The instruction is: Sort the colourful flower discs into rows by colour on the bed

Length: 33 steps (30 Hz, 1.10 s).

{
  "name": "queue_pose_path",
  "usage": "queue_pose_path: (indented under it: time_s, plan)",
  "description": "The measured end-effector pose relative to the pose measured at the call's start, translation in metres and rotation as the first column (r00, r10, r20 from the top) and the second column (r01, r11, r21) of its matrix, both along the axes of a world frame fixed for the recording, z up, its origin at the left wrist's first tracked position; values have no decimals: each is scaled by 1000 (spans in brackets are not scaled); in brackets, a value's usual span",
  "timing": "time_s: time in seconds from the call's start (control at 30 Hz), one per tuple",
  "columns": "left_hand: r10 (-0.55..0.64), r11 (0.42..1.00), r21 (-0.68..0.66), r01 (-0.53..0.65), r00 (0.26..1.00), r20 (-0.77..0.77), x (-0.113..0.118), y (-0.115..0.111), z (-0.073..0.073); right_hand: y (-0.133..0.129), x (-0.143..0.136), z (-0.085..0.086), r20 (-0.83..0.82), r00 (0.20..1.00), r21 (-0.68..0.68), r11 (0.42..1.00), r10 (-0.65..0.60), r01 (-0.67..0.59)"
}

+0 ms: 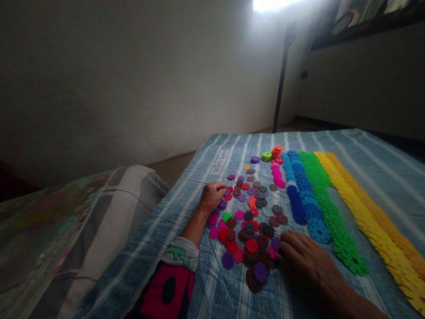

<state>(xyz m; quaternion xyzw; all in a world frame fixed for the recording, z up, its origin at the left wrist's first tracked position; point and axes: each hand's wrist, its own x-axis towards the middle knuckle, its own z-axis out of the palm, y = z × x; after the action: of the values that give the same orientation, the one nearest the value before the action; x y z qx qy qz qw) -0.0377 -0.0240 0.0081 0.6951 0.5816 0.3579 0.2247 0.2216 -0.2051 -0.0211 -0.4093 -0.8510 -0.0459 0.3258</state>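
Loose notched plastic discs in purple, red, brown, black and pink lie in a spread pile on the striped blue cloth (195, 221). At the pile's left edge, my left hand (211, 197) is closed, thumb and fingers pinched at a purple disc (227, 191). Over on the near right side, my right hand (303, 252) has its fingers curled down. Their tips are beside a purple disc (275, 242) and a magenta disc (272, 253); what they grip, if anything, is hidden. Another purple disc (260, 272) rests on brown ones at the near end.
Overlapping rows of discs run along the right: pink (277, 175), dark blue (296, 206), blue (303, 190), green (323, 208), yellow (361, 221) and orange (372, 204). Small lime (266, 156) and orange-red (276, 151) stacks stand behind. A lamp pole (281, 79) rises beyond the cloth.
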Motion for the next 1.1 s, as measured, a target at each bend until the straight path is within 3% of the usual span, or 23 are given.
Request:
queue_pose_path:
  time_s: [0.13,0.27,0.53,0.73,0.9,1.1]
  plan:
    - [15,995,-96,-12,999,30,-4,-4,11,1,0,-3,0,1000,13,1000,-5,5]
    - [-63,966,-247,73,997,46,-10,-9,22,1,0,-5,-6,1000,-16,1000,7,-7]
    - [-175,899,-400,177,984,41,-15,-8,26,-1,1,0,-11,1000,-42,999,11,-12]
    - [-385,818,-491,298,919,-84,-21,-9,38,0,1,-2,-5,1000,-52,999,9,-9]
    - [-426,875,-386,291,843,-329,-14,-12,42,1,1,-7,11,1000,-58,998,24,-23]
    - [-369,922,-317,220,749,-551,-2,-17,47,1,0,-9,-29,999,-81,996,25,-27]
